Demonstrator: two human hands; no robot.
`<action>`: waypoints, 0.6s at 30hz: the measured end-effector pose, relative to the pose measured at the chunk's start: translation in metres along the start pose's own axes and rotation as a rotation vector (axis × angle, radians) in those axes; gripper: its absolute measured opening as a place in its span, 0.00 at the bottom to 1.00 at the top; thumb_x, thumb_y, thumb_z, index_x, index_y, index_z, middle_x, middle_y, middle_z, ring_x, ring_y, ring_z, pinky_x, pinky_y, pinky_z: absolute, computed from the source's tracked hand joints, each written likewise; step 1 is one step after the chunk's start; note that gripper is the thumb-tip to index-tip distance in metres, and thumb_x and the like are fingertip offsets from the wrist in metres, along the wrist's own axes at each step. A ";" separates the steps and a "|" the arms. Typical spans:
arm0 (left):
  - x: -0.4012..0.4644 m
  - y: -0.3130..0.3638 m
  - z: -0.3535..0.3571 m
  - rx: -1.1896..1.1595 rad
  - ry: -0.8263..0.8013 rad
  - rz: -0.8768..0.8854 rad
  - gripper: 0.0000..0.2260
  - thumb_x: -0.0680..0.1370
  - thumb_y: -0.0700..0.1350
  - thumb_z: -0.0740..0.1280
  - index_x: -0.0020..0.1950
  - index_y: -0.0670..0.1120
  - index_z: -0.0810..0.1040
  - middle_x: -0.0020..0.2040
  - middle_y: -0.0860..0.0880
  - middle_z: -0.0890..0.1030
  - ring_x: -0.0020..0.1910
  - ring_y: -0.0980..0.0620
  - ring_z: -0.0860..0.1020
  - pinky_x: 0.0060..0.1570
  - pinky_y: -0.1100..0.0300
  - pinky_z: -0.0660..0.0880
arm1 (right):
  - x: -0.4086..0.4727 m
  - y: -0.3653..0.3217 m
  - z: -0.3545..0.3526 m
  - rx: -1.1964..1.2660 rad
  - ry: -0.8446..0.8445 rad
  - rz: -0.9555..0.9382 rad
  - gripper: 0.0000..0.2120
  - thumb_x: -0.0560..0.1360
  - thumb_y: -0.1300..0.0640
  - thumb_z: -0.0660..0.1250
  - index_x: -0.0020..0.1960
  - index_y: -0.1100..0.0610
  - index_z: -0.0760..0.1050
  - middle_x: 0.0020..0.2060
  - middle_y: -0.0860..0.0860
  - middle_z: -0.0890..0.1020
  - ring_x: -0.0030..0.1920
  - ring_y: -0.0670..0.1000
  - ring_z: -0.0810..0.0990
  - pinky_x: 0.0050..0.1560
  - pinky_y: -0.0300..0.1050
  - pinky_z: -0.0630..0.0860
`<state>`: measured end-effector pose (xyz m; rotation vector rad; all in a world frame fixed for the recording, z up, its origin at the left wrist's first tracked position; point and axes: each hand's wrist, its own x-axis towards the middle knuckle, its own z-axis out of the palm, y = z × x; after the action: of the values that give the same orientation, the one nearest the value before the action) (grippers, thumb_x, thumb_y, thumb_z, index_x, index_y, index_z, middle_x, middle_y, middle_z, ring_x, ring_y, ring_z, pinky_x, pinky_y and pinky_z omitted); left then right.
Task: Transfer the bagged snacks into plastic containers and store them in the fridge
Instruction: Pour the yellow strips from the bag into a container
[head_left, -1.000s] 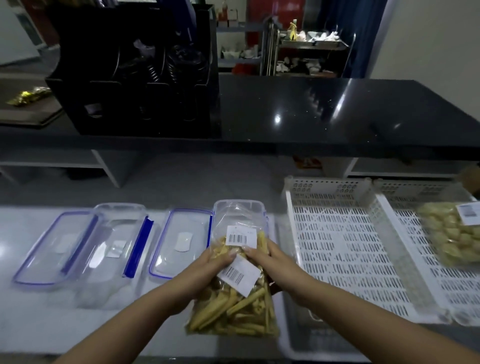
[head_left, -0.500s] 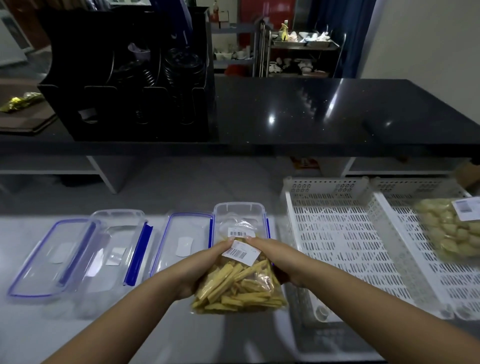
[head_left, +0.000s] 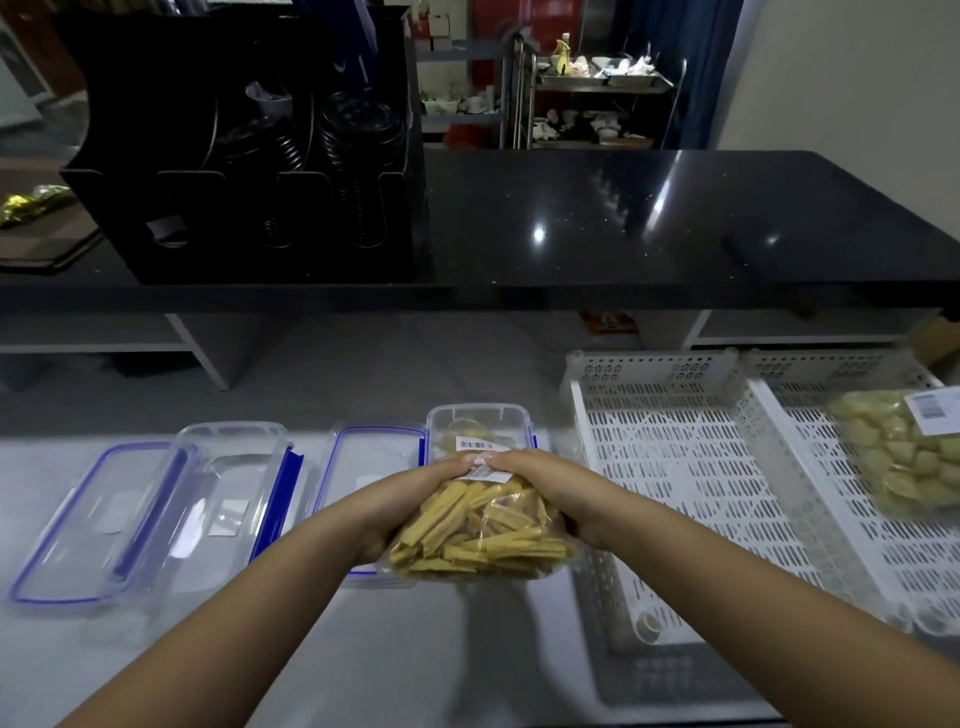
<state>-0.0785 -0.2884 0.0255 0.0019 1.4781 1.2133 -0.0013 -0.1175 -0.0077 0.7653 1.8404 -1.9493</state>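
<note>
Two hands seen at bench centre, near front edge. Bag of yellow stick snacks (head_left: 480, 530) gripped from both sides: left hand (head_left: 400, 506) curled round left side, right hand (head_left: 550, 491) curled round right side, fingertips meeting at bag top by barcode label. Bag held tilted over open clear container (head_left: 478, 423), w/ blue-rimmed lid (head_left: 363, 457) lying beside it on left. 2nd container (head_left: 228, 467) and 2nd lid (head_left: 98, 514) placed toward left edge. White crates (head_left: 675, 467) set at right edge; 2nd snack bag (head_left: 904, 457) laid in far right one.

glossy black counter (head_left: 675, 218), clear plastic bag (head_left: 483, 530)
</note>
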 end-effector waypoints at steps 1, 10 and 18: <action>0.000 0.001 0.001 0.002 0.000 0.003 0.18 0.79 0.55 0.63 0.57 0.41 0.79 0.46 0.41 0.85 0.39 0.46 0.84 0.38 0.58 0.81 | 0.001 0.001 -0.001 -0.005 0.007 0.007 0.36 0.59 0.36 0.75 0.61 0.55 0.77 0.52 0.58 0.85 0.52 0.61 0.84 0.61 0.62 0.76; -0.005 0.006 0.004 0.048 0.001 0.014 0.16 0.80 0.53 0.63 0.57 0.41 0.79 0.45 0.41 0.85 0.38 0.46 0.84 0.37 0.59 0.81 | -0.012 0.000 -0.004 -0.010 -0.013 -0.045 0.22 0.69 0.39 0.71 0.58 0.48 0.75 0.50 0.55 0.86 0.51 0.59 0.85 0.61 0.61 0.77; 0.002 0.012 0.002 0.080 0.019 0.140 0.15 0.80 0.52 0.64 0.61 0.44 0.78 0.50 0.41 0.85 0.46 0.44 0.84 0.48 0.54 0.81 | -0.009 -0.010 -0.004 -0.027 0.043 -0.070 0.29 0.62 0.36 0.72 0.60 0.46 0.75 0.51 0.54 0.85 0.50 0.57 0.85 0.59 0.62 0.78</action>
<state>-0.0856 -0.2802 0.0322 0.1502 1.5636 1.2679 0.0001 -0.1131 0.0058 0.7494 1.9394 -1.9607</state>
